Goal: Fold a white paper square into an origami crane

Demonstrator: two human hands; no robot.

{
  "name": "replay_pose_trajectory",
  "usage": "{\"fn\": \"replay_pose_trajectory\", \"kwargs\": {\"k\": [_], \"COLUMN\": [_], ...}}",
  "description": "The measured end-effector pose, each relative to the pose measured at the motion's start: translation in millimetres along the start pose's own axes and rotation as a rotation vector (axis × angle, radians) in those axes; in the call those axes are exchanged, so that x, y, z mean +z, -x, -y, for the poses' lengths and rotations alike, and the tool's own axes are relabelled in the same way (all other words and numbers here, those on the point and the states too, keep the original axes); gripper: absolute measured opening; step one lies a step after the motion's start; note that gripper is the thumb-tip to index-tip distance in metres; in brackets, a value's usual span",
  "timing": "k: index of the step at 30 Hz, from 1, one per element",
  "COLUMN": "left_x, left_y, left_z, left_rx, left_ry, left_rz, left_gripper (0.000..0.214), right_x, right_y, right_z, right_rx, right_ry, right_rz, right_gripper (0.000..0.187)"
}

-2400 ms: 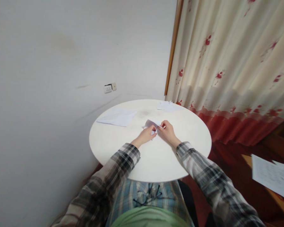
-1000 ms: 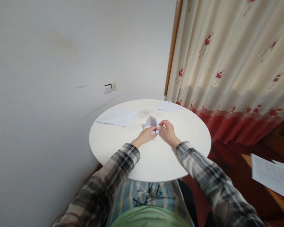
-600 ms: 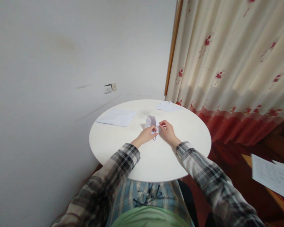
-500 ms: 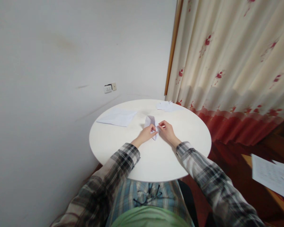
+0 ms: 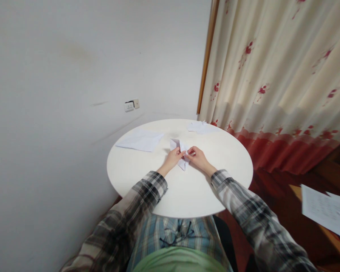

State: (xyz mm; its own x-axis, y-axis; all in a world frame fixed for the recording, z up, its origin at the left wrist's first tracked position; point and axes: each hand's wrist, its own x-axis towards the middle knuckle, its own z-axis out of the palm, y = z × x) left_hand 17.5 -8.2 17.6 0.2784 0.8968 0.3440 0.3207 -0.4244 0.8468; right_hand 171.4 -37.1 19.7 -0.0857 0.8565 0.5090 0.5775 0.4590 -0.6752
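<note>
A small folded white paper piece [image 5: 178, 146] is held just above the middle of the round white table [image 5: 229, 181]. My left hand [image 5: 172, 158] pinches its left side and my right hand [image 5: 197, 157] pinches its right side, fingertips almost meeting. A pointed tip of the paper hangs down between the hands toward the tabletop. Both sleeves are plaid.
A flat white sheet [image 5: 141, 140] lies at the table's back left, and a crumpled white paper [image 5: 198, 127] sits at the far edge. A flowered curtain [image 5: 274, 75] hangs to the right, a wall socket [image 5: 131, 105] behind. Printed sheets [image 5: 325, 211] rest on a wooden surface at right.
The hands have shifted slightly left and drawn closer together. The folded paper has turned, and a pointed tip now sticks out below the fingers.
</note>
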Motion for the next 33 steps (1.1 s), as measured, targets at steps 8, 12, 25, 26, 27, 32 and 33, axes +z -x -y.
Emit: {"fn": "replay_pose_trajectory", "kwargs": {"k": [8, 12, 25, 26, 27, 32, 33], "left_x": [-0.9, 0.8, -3.1, -3.2, -3.3, -2.2, -1.9], "left_y": [3, 1, 11, 12, 12, 11, 11], "left_z": [-5, -2, -20, -22, -23, -22, -21], "left_rx": [0.04, 0.077, 0.075, 0.081, 0.085, 0.085, 0.088], "left_ry": [0.036, 0.067, -0.358, -0.388, -0.405, -0.402, -0.398], "left_rz": [0.001, 0.018, 0.037, 0.039, 0.041, 0.044, 0.048], "left_gripper": [0.029, 0.028, 0.034, 0.034, 0.034, 0.032, 0.032], "right_x": [2, 4, 3, 2, 2, 1, 1], "right_y": [0, 0, 1, 1, 2, 4, 4], "right_z": [-7, -11, -4, -3, -2, 0, 0], "right_rx": [-0.054, -0.044, -0.168, -0.174, -0.173, -0.102, -0.094], "right_ry": [0.083, 0.118, 0.086, 0.081, 0.08, 0.104, 0.103], "right_rz": [0.12, 0.15, 0.193, 0.198, 0.199, 0.196, 0.199], "right_gripper": [0.061, 0.072, 0.077, 0.077, 0.078, 0.089, 0.09]}}
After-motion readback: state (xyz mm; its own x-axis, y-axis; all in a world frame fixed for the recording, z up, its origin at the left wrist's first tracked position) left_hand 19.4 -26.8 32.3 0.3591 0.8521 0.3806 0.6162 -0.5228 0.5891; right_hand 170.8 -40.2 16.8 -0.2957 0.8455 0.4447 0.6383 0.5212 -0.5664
